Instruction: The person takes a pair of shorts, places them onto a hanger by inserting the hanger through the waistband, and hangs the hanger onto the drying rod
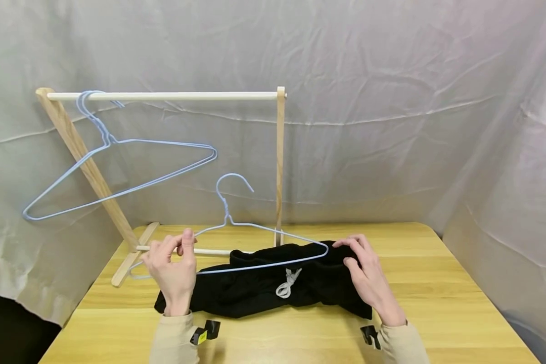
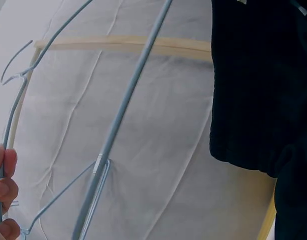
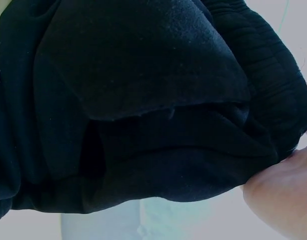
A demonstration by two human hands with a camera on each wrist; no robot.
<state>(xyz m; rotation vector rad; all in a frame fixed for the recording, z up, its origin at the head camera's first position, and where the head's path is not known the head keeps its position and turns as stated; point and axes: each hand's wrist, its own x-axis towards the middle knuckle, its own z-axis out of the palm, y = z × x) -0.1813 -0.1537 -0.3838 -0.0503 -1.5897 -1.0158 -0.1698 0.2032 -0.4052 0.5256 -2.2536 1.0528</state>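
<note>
My left hand (image 1: 175, 268) pinches the left arm of a light blue wire hanger (image 1: 226, 206) between thumb and fingers, with its hook pointing up. In the left wrist view, fingertips (image 2: 4, 187) close round the hanger wire. The hanger's right side stands over black drawstring pants (image 1: 255, 293), a bundle with a pale tied cord (image 1: 289, 282) on the front. My right hand (image 1: 368, 275) grips the upper right edge of the pants. In the right wrist view, that hand (image 3: 283, 187) is at the gathered waistband (image 3: 271, 65); some of its fingers are hidden.
A wooden rack with a white top rod (image 1: 186, 95) stands at the back left. More blue hangers (image 1: 106, 136) hang together from its left end. The rack's foot (image 1: 134, 255) rests on the wooden table (image 1: 437, 313). Grey cloth (image 1: 391, 126) encloses the back and sides.
</note>
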